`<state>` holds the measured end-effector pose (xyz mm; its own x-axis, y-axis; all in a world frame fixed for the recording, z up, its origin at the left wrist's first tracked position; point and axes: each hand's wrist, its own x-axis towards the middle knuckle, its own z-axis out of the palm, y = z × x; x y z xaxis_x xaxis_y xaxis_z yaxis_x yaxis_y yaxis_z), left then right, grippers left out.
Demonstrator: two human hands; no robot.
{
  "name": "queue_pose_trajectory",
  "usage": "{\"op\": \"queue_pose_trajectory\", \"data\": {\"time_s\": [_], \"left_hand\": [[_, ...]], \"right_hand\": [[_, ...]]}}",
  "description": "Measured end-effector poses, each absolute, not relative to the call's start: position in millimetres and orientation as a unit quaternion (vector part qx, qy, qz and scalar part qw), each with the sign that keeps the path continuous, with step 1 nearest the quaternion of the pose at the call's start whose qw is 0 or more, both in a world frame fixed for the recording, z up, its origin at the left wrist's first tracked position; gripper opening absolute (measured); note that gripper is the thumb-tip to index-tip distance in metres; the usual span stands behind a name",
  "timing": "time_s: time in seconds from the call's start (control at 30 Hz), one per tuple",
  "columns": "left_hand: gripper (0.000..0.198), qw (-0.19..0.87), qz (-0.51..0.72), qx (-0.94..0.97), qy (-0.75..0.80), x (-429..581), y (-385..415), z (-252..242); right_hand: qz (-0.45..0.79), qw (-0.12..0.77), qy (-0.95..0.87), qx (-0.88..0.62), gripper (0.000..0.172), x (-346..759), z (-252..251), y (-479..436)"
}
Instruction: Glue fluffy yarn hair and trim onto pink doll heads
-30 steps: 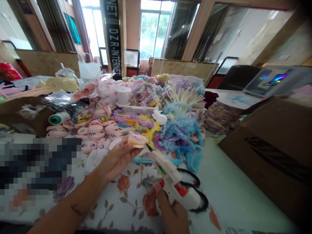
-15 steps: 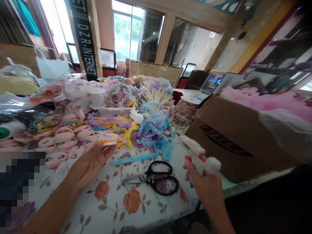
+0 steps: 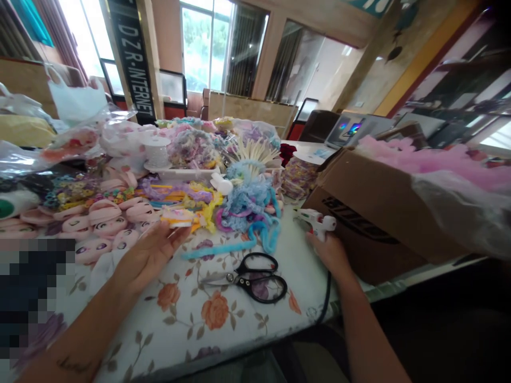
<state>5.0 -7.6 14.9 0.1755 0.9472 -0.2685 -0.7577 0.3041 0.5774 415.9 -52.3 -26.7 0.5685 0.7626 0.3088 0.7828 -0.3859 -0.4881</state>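
Note:
In the head view, my left hand holds a small yellow, pink and white decorated piece between thumb and fingers, above the flowered cloth. Its exact kind is hard to make out. My right hand is closed round the handle of a white glue gun, beside the cardboard box; its nozzle points left. A dark cord hangs below that hand. Between my hands lie black-handled scissors, blades to the left. A light blue fuzzy strip lies behind them.
Several pink doll-face pieces lie at left. Light blue ruffled trim is heaped mid-table, near a spool of mixed yarn. A cardboard box with pink netting stands at right. Plastic bags crowd the back left.
My right hand has moved the glue gun up and away, toward the box, and the gun now sits lower in the hand. My left hand keeps its piece nearly in place.

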Motion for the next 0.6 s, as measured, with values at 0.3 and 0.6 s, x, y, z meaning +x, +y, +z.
{"op": "queue_pose_trajectory", "data": {"time_s": [0.3, 0.6], "left_hand": [[0.014, 0.730, 0.595, 0.158, 0.296, 2.5, -3.6, 16.9], [0.010, 0.705, 0.632, 0.113, 0.301, -2.8, 4.0, 20.9]], "right_hand": [[-0.145, 0.322, -0.526, -0.774, 0.037, 333.4, -9.5, -102.6], [0.116, 0.200, -0.883, -0.408, 0.013, 186.2, 32.9, -33.6]]}}
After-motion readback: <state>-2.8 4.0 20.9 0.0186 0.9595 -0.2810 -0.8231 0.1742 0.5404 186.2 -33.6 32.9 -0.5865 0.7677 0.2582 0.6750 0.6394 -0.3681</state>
